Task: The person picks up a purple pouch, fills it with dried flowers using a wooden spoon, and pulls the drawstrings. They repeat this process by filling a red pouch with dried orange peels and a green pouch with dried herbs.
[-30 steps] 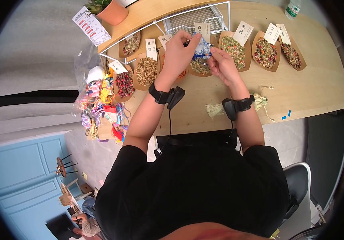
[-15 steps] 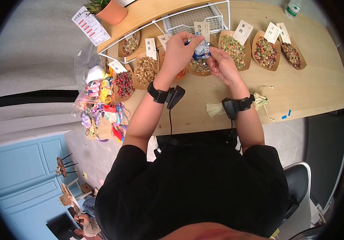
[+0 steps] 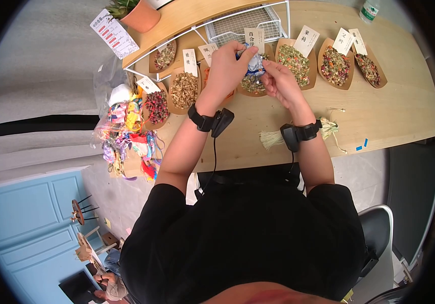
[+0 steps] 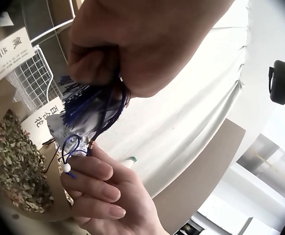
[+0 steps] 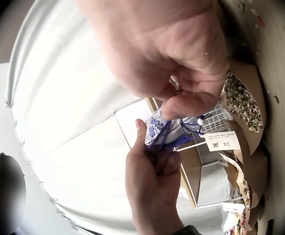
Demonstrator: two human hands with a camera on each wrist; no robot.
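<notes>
A blue-and-white patterned cloth sachet is held between both hands, above the paper tray of dried herbs at the table's back. My left hand grips the sachet's blue tassel and cords, with the thumb along the cloth in the right wrist view. At the opposite end, my right hand pinches the gathered neck between thumb and forefinger, its other fingers loosely curled. A looped blue cord with a white bead hangs by the right fingertips. The left fingers partly hide the tassel.
Paper trays of dried herbs with name cards line the back, before a white wire basket. Colourful sachets in plastic lie at left. A pale tasselled sachet lies by the right forearm. A water bottle stands at back right.
The sachet has turned and bunched slightly between the fingers, showing more of its pale cloth. Both hands stay in nearly the same place and keep their hold.
</notes>
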